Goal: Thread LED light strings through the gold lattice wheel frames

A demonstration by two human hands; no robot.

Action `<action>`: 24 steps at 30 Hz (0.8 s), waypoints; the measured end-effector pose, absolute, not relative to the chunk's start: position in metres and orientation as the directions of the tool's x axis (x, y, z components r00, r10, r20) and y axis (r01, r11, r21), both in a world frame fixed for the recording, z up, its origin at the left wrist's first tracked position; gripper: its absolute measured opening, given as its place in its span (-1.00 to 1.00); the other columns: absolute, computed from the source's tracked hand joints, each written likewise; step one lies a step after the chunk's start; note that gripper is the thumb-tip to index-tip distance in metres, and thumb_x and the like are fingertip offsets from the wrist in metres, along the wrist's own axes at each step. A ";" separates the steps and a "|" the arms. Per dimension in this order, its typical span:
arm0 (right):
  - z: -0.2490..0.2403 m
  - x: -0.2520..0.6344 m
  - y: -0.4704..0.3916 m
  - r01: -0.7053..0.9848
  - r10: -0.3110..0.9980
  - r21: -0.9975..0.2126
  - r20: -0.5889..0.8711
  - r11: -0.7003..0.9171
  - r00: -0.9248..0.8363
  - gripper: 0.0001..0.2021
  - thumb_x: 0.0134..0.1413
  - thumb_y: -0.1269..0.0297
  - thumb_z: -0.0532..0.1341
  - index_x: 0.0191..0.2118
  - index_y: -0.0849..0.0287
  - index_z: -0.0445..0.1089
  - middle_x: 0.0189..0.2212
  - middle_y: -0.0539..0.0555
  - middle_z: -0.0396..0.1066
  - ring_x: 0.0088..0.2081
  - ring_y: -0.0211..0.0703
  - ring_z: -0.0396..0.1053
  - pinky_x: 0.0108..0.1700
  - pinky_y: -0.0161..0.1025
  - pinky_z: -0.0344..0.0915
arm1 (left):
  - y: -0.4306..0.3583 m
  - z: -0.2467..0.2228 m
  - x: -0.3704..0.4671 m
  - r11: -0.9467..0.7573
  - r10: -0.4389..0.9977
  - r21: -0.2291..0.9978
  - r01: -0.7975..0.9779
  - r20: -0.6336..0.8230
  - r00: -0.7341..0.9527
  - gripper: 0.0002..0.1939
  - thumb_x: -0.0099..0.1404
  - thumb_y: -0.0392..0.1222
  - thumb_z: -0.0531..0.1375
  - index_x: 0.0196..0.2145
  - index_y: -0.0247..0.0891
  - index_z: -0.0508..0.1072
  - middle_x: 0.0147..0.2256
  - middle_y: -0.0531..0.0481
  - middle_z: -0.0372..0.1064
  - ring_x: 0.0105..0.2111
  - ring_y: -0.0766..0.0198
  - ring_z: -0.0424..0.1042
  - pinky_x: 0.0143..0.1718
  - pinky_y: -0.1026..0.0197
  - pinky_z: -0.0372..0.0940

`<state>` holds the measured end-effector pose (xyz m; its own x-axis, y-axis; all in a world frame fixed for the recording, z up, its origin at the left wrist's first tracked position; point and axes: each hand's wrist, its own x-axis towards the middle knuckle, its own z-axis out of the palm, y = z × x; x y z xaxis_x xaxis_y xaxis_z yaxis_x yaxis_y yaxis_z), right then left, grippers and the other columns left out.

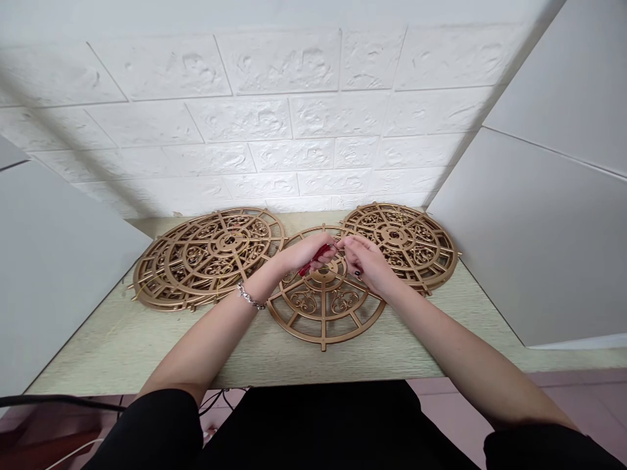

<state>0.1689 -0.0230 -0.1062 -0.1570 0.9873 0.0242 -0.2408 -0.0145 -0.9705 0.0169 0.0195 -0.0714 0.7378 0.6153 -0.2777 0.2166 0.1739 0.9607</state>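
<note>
Left fingers (327, 256) grip a red tool (313, 260), apparently for control; right fingers (360, 244) pinch together, contents unclear, above a gold disc (323, 307) seemingly placed within reach.

Likely a workshop — bench (313, 367), stacked golden grilles (223, 245).

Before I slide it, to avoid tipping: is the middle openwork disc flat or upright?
Flat: the middle openwork disc lies along the tabletop, its round face turned upward.

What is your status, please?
Left hand grips red tool; right hand beside it, grip unclear. Gold openwork disc beneath, between left stack and right stack.
</note>
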 end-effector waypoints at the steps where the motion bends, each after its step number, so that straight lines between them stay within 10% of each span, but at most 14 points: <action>1: -0.106 0.169 -0.023 -0.266 0.989 -0.964 0.032 -0.007 -0.142 -0.58 -0.18 -0.15 0.23 -0.41 0.16 0.31 -0.73 -0.19 -0.08 -0.71 -0.42 -0.12 -0.68 -0.40 -0.09 | 0.022 -0.073 0.016 0.232 0.617 0.956 0.179 -0.287 0.733 -0.76 0.10 -0.19 -0.07 -0.67 -0.25 0.03 -0.67 0.15 -0.16 -0.73 0.48 -0.17 -0.75 0.38 -0.18; 11: -0.108 0.173 -0.028 -0.012 0.954 -0.956 0.293 0.294 0.055 -0.60 0.05 -0.14 0.07 -0.41 0.10 0.36 -0.69 -0.09 0.07 -0.66 -0.32 0.04 -0.63 -0.35 -0.01 | 0.031 -0.070 0.012 0.617 0.741 0.695 -0.369 -0.357 0.569 -0.72 0.11 -0.17 -0.10 -0.69 -0.23 -0.04 -0.74 0.16 -0.18 -0.81 0.49 -0.14 -0.81 0.40 -0.14; 17: -0.112 0.169 -0.037 0.468 0.769 -0.616 0.566 0.633 -0.297 -0.77 0.08 0.10 0.14 -0.38 0.06 0.49 -0.46 0.06 0.46 -0.43 -0.18 0.35 -0.37 -0.25 0.23 | 0.030 -0.066 0.011 0.654 0.751 0.539 -0.530 -0.381 0.539 -0.78 0.07 -0.26 -0.05 -0.66 -0.23 -0.05 -0.74 0.18 -0.16 -0.81 0.49 -0.08 -0.81 0.42 -0.08; 24: -0.115 0.165 -0.038 0.550 0.683 -0.435 0.606 0.713 -0.407 -0.74 0.16 0.20 0.04 -0.39 0.11 0.44 -0.47 0.07 0.47 -0.45 -0.20 0.36 -0.38 -0.29 0.19 | 0.023 -0.061 0.017 0.601 0.799 0.478 -0.641 -0.386 0.461 -0.79 0.10 -0.26 -0.07 -0.64 -0.23 -0.04 -0.73 0.18 -0.12 -0.81 0.52 -0.06 -0.79 0.45 -0.07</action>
<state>0.1647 -0.0379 -0.1149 -0.4073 0.6834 0.6058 0.5498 0.7132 -0.4349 0.0173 0.0226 -0.0608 0.4610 0.7988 -0.3865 -0.6409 0.6009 0.4776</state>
